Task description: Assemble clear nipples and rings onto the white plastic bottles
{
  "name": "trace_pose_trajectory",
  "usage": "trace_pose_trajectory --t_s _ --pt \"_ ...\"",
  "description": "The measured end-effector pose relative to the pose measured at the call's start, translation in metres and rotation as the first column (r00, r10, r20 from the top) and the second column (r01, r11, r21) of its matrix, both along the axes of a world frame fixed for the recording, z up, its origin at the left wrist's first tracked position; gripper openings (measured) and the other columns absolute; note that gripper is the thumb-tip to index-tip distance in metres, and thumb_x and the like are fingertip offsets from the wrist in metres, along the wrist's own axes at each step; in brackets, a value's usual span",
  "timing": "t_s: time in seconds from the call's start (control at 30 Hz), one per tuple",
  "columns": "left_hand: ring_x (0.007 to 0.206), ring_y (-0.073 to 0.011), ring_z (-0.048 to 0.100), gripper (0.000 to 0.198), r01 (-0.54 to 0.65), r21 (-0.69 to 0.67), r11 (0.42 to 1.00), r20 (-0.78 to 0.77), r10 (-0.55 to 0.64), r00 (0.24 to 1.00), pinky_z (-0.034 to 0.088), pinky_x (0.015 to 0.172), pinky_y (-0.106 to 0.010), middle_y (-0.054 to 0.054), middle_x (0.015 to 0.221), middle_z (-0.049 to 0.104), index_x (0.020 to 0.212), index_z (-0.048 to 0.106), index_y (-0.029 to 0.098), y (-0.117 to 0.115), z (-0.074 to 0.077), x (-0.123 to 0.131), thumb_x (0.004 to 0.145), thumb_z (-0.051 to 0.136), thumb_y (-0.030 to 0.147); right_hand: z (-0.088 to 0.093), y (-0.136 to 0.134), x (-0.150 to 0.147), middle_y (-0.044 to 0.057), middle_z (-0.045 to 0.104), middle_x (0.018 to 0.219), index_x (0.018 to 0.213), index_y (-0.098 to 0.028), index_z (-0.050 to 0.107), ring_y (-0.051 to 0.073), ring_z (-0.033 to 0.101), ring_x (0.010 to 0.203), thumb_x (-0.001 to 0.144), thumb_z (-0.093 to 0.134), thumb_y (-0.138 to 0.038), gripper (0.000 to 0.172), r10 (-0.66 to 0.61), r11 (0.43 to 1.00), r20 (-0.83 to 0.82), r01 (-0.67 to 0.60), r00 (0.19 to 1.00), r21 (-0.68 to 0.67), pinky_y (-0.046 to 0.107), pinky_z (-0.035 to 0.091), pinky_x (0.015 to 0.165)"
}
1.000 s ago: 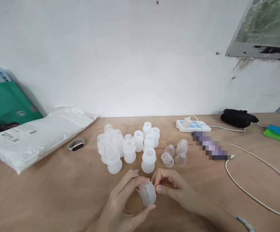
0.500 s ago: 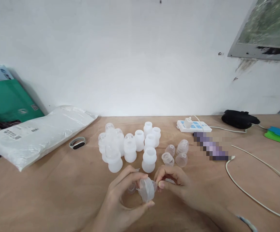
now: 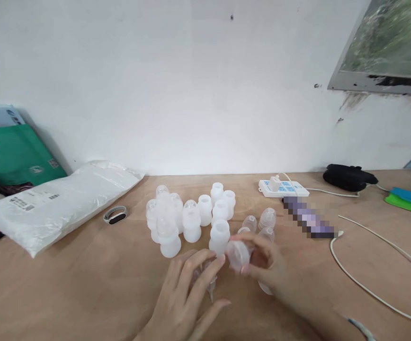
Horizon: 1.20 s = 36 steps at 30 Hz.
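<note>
Fingers first: my right hand (image 3: 262,263) is curled around one small clear plastic cap (image 3: 238,252), pinching it just above the wooden table (image 3: 84,284), close in front of the nearest white piece. My left hand (image 3: 187,296) lies low with its fingers loosely spread, and beneath them I see a small clear part (image 3: 210,284), blurred; I cannot tell whether the hand grips it or only covers it.

Behind my hands stands a cluster of translucent white silicone pieces (image 3: 191,218). I count about ten, upright and touching one another, though the back ones overlap. Just right of them lie three more clear caps (image 3: 262,222), near my right hand.

Farther out I count one white plastic bag (image 3: 59,203) on the left, one wristband (image 3: 115,215) beside it, one power strip (image 3: 283,187), and one white cable (image 3: 369,284) trailing right.
</note>
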<state>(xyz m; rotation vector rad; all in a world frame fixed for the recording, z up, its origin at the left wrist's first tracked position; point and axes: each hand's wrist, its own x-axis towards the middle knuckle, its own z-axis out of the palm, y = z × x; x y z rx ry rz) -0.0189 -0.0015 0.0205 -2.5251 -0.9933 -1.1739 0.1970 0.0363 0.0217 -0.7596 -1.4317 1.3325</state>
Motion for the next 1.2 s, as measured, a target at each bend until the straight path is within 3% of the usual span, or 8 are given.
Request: trace_pose_trajectory --t_s 0.1,0.17,0.33,0.5,0.63,0.93,1.1,1.2 --pt "0.115 -0.0256 0.051 0.035 -0.024 -0.056 0.998 0.021 0.026 0.999 0.043 0.095 -0.034 -0.014 0.126 0.055 0.133 0.05 0.014 0.001 0.004 0.0 0.098 0.051 0.019 0.011 0.016 0.017 0.003 0.07 0.103 0.113 -0.029 0.069 0.019 0.064 0.086 0.074 0.08 -0.031 0.04 -0.265 0.959 0.128 0.248 0.956 0.133 0.031 0.054 0.073" --pt "0.116 -0.0258 0.049 0.036 -0.015 -0.084 0.996 0.035 0.018 0.999 0.042 0.096 -0.035 -0.014 0.127 0.053 0.133 0.049 0.014 0.002 0.004 0.001 0.096 0.05 0.014 0.023 0.024 0.023 0.004 0.067 0.108 0.113 -0.029 0.069 0.02 0.064 0.091 0.078 0.075 -0.025 0.036 -0.319 0.929 0.233 0.255 0.919 0.269 0.033 0.055 0.076" --pt "0.12 -0.0264 0.045 0.041 -0.003 -0.13 0.992 0.006 0.003 1.0 0.04 0.098 -0.037 -0.014 0.128 0.05 0.134 0.047 0.014 0.004 0.001 0.001 0.093 0.049 0.008 0.063 0.034 0.017 0.007 0.062 0.119 0.115 -0.026 0.069 0.017 0.064 0.083 0.084 0.065 -0.011 0.034 -0.3 0.855 0.563 -0.045 0.77 0.517 0.031 0.057 0.069" --pt "0.116 -0.0267 0.047 0.042 -0.022 -0.154 0.988 0.018 0.025 1.0 0.043 0.094 -0.037 -0.012 0.127 0.052 0.133 0.046 0.018 0.006 0.0 0.0 0.093 0.05 0.009 0.091 0.04 -0.004 0.006 0.065 0.116 0.119 -0.025 0.066 0.018 0.066 0.085 0.08 0.062 0.004 0.049 -0.285 0.798 0.852 -0.384 0.44 0.465 0.031 0.054 0.074" --pt "0.117 -0.0264 0.047 0.042 -0.019 -0.162 0.987 0.019 0.022 1.0 0.042 0.095 -0.037 -0.012 0.127 0.052 0.132 0.047 0.018 0.007 0.001 -0.001 0.092 0.051 0.008 0.091 0.047 -0.016 0.006 0.068 0.109 0.112 -0.021 0.068 0.02 0.067 0.09 0.079 0.061 0.007 0.044 -0.28 0.766 0.911 -0.501 0.302 0.402 0.029 0.051 0.074" --pt "0.118 -0.0271 0.048 0.042 -0.009 -0.192 0.981 0.008 0.011 1.0 0.044 0.095 -0.039 -0.013 0.127 0.053 0.132 0.045 0.018 0.006 0.002 -0.001 0.092 0.05 0.008 0.085 0.05 -0.016 0.004 0.073 0.102 0.118 -0.023 0.066 0.021 0.069 0.09 0.083 0.066 -0.004 0.04 -0.17 0.862 0.933 -0.411 0.317 0.297 0.027 0.049 0.07" --pt "0.126 -0.0312 0.044 0.037 -0.022 -0.289 0.957 -0.046 0.009 0.999 0.047 0.097 -0.047 -0.014 0.141 0.044 0.128 0.05 0.022 0.007 0.002 0.0 0.093 0.049 0.01 0.079 0.04 -0.016 0.008 0.071 0.108 0.131 -0.024 0.054 0.027 0.067 0.097 0.081 0.069 -0.01 0.053 -0.175 0.894 0.887 -0.31 0.427 0.325 0.034 0.051 0.075" --pt "0.131 -0.0344 0.04 0.044 -0.023 -0.311 0.95 -0.091 -0.006 0.996 0.048 0.097 -0.051 -0.014 0.151 0.033 0.137 0.047 0.026 0.008 0.002 0.001 0.095 0.051 0.015 0.069 0.036 -0.016 0.007 0.071 0.106 0.127 -0.025 0.052 0.026 0.067 0.094 0.081 0.071 -0.016 0.05 -0.174 0.925 0.813 -0.19 0.556 0.328 0.036 0.052 0.077"
